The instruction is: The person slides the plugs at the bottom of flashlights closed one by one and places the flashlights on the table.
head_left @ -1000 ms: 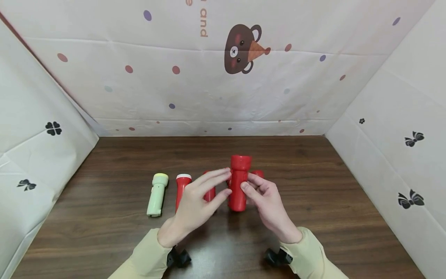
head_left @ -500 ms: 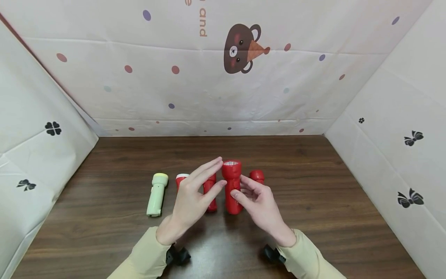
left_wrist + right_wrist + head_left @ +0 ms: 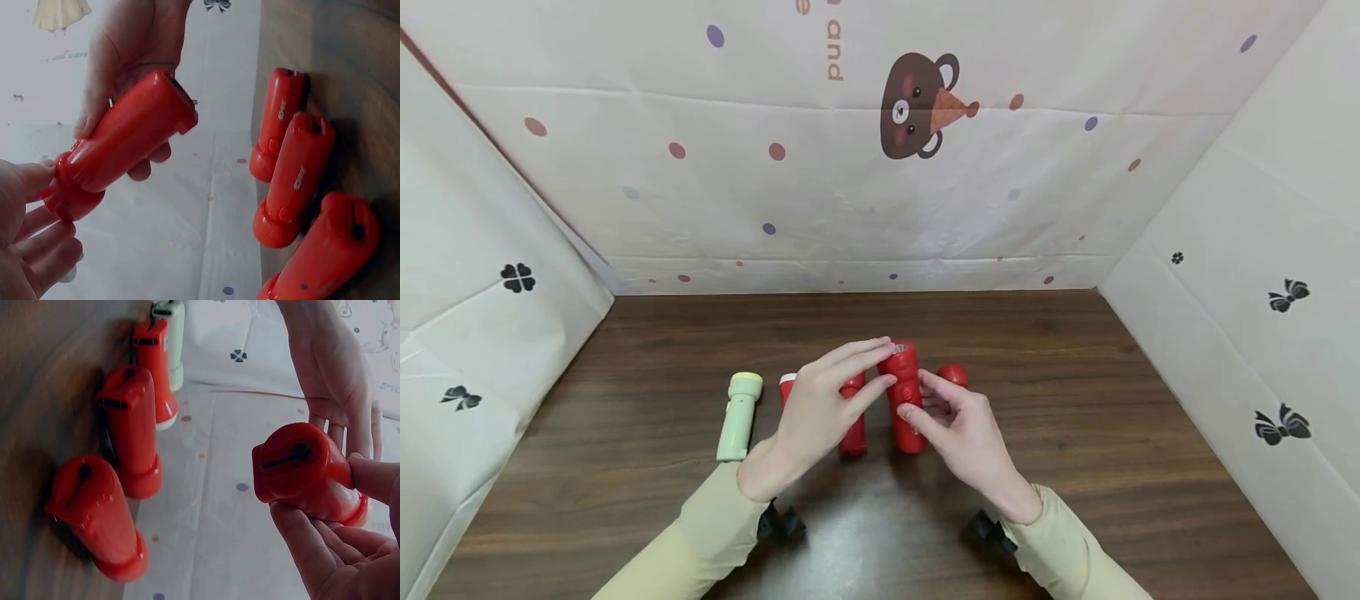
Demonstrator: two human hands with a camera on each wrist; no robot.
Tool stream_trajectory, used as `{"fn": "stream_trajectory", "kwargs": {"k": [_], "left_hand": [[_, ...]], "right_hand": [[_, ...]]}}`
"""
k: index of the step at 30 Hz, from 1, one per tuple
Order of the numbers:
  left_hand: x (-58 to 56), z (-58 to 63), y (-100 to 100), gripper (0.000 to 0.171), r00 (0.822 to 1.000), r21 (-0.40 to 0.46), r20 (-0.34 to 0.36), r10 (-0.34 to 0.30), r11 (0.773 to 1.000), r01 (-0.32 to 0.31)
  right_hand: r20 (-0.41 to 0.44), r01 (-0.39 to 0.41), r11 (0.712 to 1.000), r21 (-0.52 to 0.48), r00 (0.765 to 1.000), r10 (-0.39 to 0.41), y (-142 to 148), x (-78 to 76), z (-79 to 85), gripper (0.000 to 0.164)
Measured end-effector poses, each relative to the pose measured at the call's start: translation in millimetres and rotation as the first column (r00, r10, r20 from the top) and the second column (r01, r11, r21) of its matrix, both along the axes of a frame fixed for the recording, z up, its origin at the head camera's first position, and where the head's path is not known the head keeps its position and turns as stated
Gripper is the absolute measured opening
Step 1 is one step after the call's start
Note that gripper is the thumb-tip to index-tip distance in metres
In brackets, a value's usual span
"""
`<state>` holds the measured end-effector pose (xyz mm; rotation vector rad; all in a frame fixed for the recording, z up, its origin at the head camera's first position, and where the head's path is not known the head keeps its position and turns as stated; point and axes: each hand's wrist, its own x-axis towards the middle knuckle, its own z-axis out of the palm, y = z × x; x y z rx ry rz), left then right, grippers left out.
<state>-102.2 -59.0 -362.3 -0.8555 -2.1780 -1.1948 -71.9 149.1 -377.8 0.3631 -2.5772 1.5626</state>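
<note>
A red flashlight (image 3: pixel 908 425) is held up over the table, its lens end tilted toward the upper left in the head view. Around its body, my right hand (image 3: pixel 966 429) grips with the thumb on the near side. My left hand (image 3: pixel 816 408) pinches the flashlight's head between thumb and fingertips, as the left wrist view shows. The tail end with its dark slot faces the camera in the right wrist view. Beside the left hand lie a red flashlight (image 3: pixel 853 433) and a white-rimmed red one (image 3: pixel 787 386), mostly hidden by that hand.
A pale green flashlight (image 3: pixel 737 421) with a yellow rim lies at the left of the row. Another red flashlight (image 3: pixel 953 374) shows behind my right hand. The dark wooden table (image 3: pixel 1120 467) is bordered by printed white sheets (image 3: pixel 820 200).
The held flashlight has shifted slightly left and tilted, so its lens and switch side now show. My left hand's fingertips have come onto its head.
</note>
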Motion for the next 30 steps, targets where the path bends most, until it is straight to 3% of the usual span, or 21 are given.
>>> {"fn": "stream_trajectory", "kwargs": {"k": [9,18,30], "left_hand": [[-11.6,11.4,4,0.04,0.998,-0.105,0.054,-0.044,0.993,0.049],[-20.2,16.6,14,0.039,0.988,-0.181,0.132,-0.079,0.978,0.102],[-36.5,27.3,41,0.037,0.976,-0.27,0.164,-0.143,0.945,0.183]], "right_hand": [[-0.043,0.001,0.988,0.154,0.999,0.006,15,-5.4,8.9,0.046],[-0.037,-0.005,0.981,0.192,0.999,0.012,30,-8.3,11.2,0.047],[0.008,0.013,0.955,0.296,1.0,-0.016,57,-10.9,19.3,0.051]]}}
